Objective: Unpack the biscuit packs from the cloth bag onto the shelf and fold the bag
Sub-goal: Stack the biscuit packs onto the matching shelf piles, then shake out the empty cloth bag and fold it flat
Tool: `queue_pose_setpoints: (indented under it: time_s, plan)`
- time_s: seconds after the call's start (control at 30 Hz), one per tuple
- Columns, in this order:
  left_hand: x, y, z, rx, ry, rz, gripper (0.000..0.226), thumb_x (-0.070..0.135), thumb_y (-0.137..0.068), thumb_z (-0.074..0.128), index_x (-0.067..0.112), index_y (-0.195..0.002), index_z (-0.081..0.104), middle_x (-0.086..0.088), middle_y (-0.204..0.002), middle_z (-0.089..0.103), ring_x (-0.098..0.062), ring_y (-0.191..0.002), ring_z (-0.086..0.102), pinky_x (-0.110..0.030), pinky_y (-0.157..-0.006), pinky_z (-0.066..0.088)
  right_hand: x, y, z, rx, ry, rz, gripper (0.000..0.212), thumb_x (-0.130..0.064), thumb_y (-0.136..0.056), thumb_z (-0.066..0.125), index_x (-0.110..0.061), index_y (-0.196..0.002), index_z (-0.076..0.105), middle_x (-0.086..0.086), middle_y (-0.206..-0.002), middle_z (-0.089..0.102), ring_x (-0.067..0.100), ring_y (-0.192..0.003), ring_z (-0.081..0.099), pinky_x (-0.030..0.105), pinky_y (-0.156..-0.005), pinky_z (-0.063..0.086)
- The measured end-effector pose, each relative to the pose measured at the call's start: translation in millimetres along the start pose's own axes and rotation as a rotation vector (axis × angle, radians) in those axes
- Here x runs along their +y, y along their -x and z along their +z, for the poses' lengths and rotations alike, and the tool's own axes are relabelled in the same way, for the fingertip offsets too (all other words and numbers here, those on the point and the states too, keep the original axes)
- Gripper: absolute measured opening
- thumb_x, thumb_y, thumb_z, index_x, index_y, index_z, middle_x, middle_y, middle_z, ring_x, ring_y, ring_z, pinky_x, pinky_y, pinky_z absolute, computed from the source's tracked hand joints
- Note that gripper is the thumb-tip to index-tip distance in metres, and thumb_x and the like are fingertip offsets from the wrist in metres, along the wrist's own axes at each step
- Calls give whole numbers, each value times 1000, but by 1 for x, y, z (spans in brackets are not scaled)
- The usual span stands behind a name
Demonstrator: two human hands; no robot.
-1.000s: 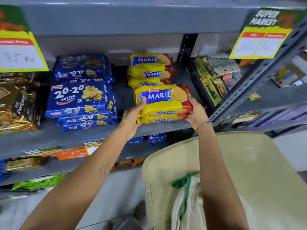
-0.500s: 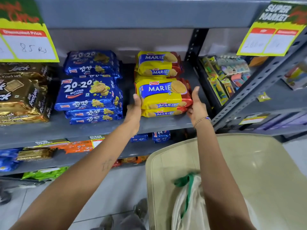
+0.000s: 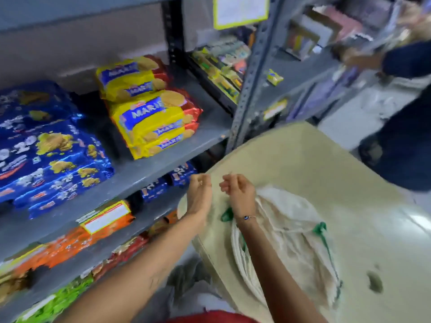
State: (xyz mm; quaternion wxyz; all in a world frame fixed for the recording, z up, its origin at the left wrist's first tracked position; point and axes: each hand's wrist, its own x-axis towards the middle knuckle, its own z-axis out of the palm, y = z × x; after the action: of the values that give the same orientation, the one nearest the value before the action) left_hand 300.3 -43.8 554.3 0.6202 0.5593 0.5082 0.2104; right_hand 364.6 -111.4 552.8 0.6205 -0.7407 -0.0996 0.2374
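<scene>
Yellow Marie biscuit packs (image 3: 155, 122) lie stacked on the grey shelf (image 3: 149, 169), with a second Marie stack (image 3: 133, 78) behind them. The white cloth bag (image 3: 286, 231) with green handles lies crumpled on a beige table (image 3: 314, 164). My left hand (image 3: 199, 194) hovers at the table's left edge with loosely curled fingers, holding nothing. My right hand (image 3: 238, 191) hangs just above the bag's near-left part, its fingers also loosely curled and empty. The view is motion-blurred.
Blue 20-20 biscuit packs (image 3: 49, 150) fill the shelf to the left of the Marie stacks. Orange and green packs sit on lower shelves. Another person in dark clothes (image 3: 405, 127) stands at the right by a second shelf unit (image 3: 254, 73).
Both hands have let go of the Marie stack, which stays on the shelf, and dropped down to the table by the cloth bag. The camera has swung right and downward.
</scene>
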Motion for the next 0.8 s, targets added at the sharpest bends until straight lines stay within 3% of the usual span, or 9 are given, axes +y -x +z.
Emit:
queue_pose_setpoints:
  time_s: [0.13,0.27,0.4,0.53,0.67,0.8]
  plan:
    - [-9,25,14,-285,-330,291,8,23,-93,53,15,-94,54,-6,-100,59,-19,-91,57,-21,-76,39,6,39,-39,230,12,10,29,-24,-96,47,-20,-73,64,1,-66,66,5,-58,62,27,-66,52]
    - [-16,41,21,-516,-513,446,12,18,-92,56,7,-95,59,-7,-98,59,-16,-86,54,-13,-69,32,22,81,-80,409,17,45,30,-24,-95,47,-23,-70,64,3,-69,68,13,-62,63,32,-66,53]
    - [-21,47,40,-715,-628,536,17,12,-89,55,2,-99,64,-14,-101,67,-26,-93,61,-26,-76,41,46,118,-120,454,-95,282,18,-20,-93,53,-17,-78,62,5,-72,68,7,-52,61,24,-57,46]
    - [-52,47,55,-848,-880,443,15,17,-89,53,9,-94,64,-12,-100,70,-29,-95,64,-30,-80,50,72,147,-158,584,-80,398,13,-9,-93,50,-5,-91,62,7,-71,64,18,-58,54,26,-57,42]
    - [-80,52,66,-737,-1041,349,17,21,-86,48,13,-89,64,-12,-101,69,-32,-93,63,-34,-77,54,80,150,-188,647,60,422,13,-11,-86,55,-8,-92,66,6,-77,69,24,-73,64,35,-73,53]
    - [-87,54,79,-510,-1160,253,37,38,-90,48,7,-99,68,-15,-104,68,-34,-92,64,-36,-78,51,65,111,-211,619,344,323,21,-11,-83,57,-9,-100,67,9,-101,70,23,-95,63,25,-81,46]
